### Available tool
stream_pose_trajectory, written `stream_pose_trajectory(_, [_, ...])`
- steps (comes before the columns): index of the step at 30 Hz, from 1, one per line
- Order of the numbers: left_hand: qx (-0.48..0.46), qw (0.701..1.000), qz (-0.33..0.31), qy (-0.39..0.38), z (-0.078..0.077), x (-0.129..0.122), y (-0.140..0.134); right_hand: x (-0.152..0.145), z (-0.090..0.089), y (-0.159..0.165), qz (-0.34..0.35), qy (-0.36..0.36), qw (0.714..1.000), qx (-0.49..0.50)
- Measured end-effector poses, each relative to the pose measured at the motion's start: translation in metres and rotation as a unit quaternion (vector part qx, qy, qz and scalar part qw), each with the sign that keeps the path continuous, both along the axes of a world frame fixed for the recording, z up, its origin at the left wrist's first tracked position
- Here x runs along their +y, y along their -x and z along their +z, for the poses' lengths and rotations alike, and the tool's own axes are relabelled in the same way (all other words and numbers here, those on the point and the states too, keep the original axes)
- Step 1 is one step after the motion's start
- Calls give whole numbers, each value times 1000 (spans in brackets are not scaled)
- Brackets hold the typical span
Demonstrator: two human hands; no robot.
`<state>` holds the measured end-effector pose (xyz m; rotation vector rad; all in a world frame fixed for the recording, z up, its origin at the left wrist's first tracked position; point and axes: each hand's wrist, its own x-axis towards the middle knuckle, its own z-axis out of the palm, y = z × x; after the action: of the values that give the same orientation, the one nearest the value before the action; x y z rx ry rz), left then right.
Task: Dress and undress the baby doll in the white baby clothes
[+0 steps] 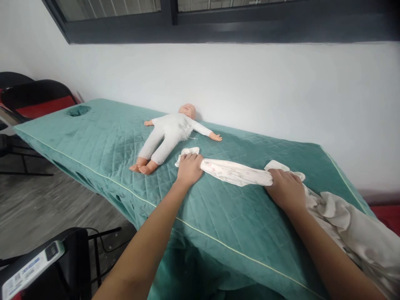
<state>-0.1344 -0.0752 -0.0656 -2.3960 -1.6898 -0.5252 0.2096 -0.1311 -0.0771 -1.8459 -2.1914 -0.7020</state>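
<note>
A thin white cloth with a faint print, perhaps a baby garment, stretches between my two hands just above the bed. My left hand is closed around its left end, and a bit of fabric sticks out past the knuckles. Around the other end is my right hand, also closed, with white folds showing beyond the fingers. A baby doll in a white body lies on its back to the left of my left hand, arms and legs spread. Neither hand touches the doll.
A green quilted cover drapes the bed, which stands against a white wall. Crumpled pale fabric lies beside my right forearm. Black chairs stand at the far left. A white-and-green box rests on a black seat at lower left.
</note>
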Motion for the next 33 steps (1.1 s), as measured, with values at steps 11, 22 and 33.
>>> stream_pose_trajectory(11, [2,1000,4,12,1,-1,-1,0,1,1,-3,3,1000,0])
stream_pose_trajectory(22, [2,1000,8,9,3,-2,-1,-1,2,3,-7,6,1000,6])
stream_pose_trajectory(33, [0,1000,7,23,9,-3,-1,-1,3,4,-4,-5,1000,1])
